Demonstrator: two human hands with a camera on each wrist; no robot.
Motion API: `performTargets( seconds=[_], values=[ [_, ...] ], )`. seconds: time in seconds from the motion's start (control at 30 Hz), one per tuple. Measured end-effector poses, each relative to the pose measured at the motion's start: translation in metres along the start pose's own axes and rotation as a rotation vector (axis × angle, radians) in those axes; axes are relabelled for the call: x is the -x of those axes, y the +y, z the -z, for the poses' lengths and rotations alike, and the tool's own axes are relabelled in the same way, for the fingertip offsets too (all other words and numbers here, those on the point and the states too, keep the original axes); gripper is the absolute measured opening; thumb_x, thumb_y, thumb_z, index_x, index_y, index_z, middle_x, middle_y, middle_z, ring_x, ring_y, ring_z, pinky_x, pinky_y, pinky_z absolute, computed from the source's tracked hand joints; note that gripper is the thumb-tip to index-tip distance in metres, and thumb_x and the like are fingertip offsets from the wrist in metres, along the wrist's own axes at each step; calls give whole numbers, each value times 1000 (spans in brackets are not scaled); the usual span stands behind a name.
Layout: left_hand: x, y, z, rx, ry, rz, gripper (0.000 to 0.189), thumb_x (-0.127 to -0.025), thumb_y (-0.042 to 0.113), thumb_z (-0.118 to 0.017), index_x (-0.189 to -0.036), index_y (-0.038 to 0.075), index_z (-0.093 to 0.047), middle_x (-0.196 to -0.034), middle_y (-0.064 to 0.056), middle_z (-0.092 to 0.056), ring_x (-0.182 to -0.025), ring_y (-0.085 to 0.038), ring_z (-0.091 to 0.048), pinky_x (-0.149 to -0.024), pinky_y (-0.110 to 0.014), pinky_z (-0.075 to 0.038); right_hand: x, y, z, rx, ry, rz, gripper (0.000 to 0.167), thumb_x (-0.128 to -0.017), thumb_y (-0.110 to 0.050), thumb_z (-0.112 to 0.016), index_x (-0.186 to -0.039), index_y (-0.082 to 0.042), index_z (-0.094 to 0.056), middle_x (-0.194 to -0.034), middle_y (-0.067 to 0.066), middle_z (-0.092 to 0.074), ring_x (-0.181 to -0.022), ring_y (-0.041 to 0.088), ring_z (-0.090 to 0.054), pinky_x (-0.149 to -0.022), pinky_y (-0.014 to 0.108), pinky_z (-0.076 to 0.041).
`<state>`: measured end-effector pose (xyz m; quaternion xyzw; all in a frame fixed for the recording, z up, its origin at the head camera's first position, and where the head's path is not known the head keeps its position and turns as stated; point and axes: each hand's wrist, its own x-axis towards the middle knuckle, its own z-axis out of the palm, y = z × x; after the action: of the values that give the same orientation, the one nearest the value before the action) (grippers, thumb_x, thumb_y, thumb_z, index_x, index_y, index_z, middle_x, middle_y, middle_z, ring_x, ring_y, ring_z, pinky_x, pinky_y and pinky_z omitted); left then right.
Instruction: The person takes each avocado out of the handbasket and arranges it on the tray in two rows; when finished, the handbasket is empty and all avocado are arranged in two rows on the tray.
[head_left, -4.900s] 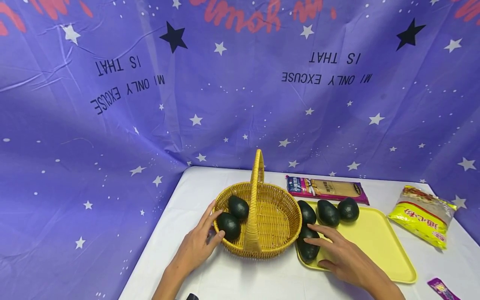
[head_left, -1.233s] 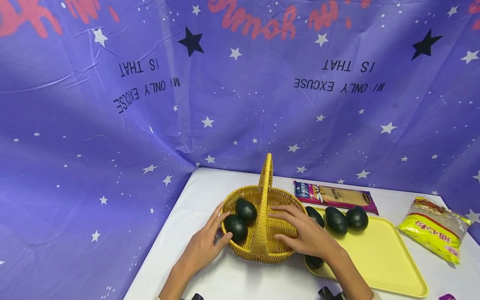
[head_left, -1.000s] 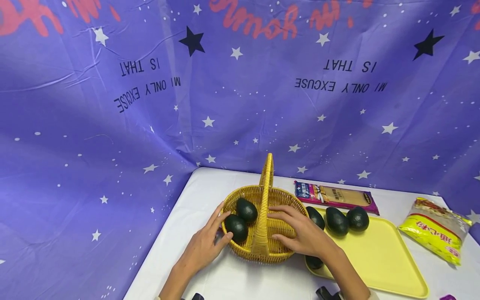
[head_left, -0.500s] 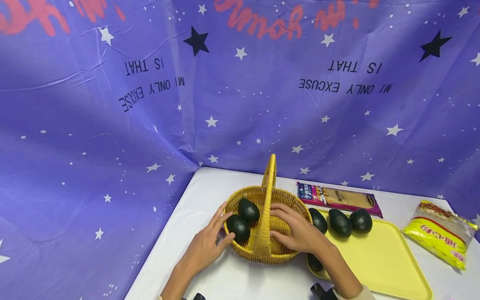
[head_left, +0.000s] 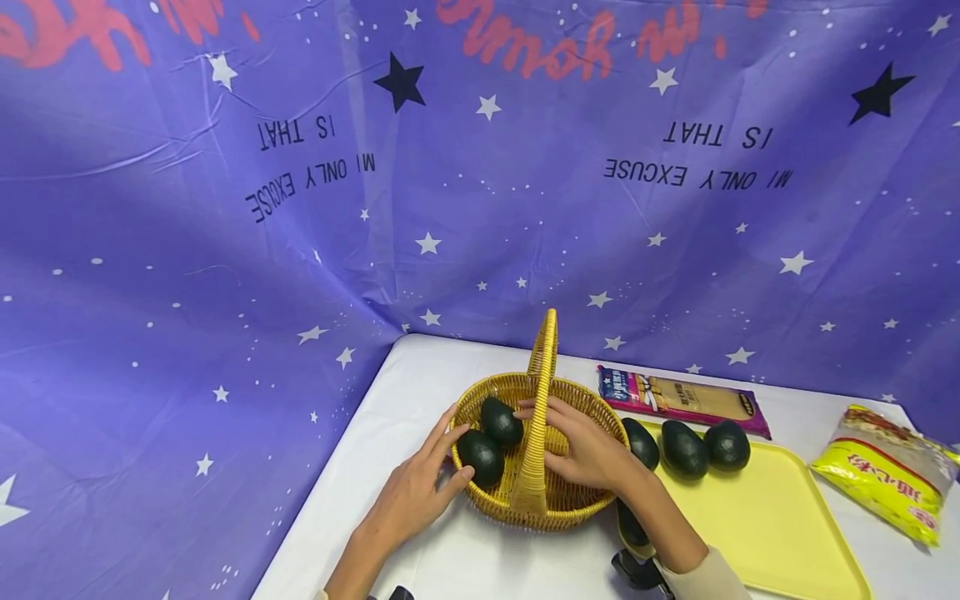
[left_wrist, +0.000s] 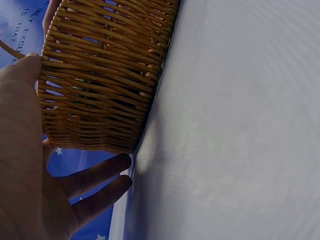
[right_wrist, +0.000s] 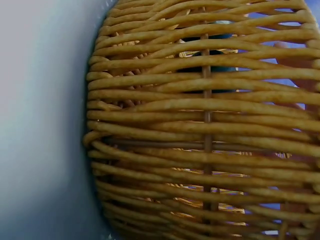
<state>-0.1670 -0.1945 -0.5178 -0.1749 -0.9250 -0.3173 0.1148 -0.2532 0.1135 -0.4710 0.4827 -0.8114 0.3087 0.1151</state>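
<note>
In the head view a yellow wicker basket with an upright handle stands on the white table. Two dark green avocados lie in its left half, a front avocado and a back avocado. My left hand touches the basket's left rim, thumb and fingers spread; the left wrist view shows its thumb at the rim and two fingers straight beside the wall. My right hand reaches into the basket's right half, its fingertips passing behind the handle to the back avocado. The right wrist view shows basket weave only.
Right of the basket, a yellow tray holds several avocados along its left and back edges. Behind it lies a long noodle packet. A yellow food bag is at the far right. A star-printed purple cloth hangs behind.
My right hand has moved from the tray's avocados into the basket, then further left to the back avocado. My left hand stays at the rim. The head view has shifted slightly.
</note>
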Motion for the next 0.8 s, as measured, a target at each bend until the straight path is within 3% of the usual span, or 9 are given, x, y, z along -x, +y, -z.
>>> performTargets(
  seconds=[0.13,0.43,0.8],
  values=[
    [0,0,0,2,-5,4,65,-108,52,-61,-166,30,-43,-180,18,-13,-104,-8,-68,-81,-40,-57,-4,4,-3,1,-12,-8,51,-92,-13,-81,-141,-8,-67,-147,10,-64,-137,32,-60,-112,51,-50],
    [-1,0,1,-9,5,-7,64,-108,53,-60,-166,29,-44,-180,15,-14,-107,-10,-69,-84,-44,-58,-17,6,-7,-40,-71,-67,61,-91,-21,-89,-147,-13,-66,-149,12,-64,-139,28,-59,-113,52,-48],
    [0,-1,0,-2,-10,10,65,-108,54,-59,-166,28,-44,-180,17,-13,-115,-20,-71,-88,-51,-58,-28,9,-12,45,-174,-64,62,-94,-30,-86,-149,-13,-63,-155,15,-58,-141,33,-56,-112,52,-50]
  ],
)
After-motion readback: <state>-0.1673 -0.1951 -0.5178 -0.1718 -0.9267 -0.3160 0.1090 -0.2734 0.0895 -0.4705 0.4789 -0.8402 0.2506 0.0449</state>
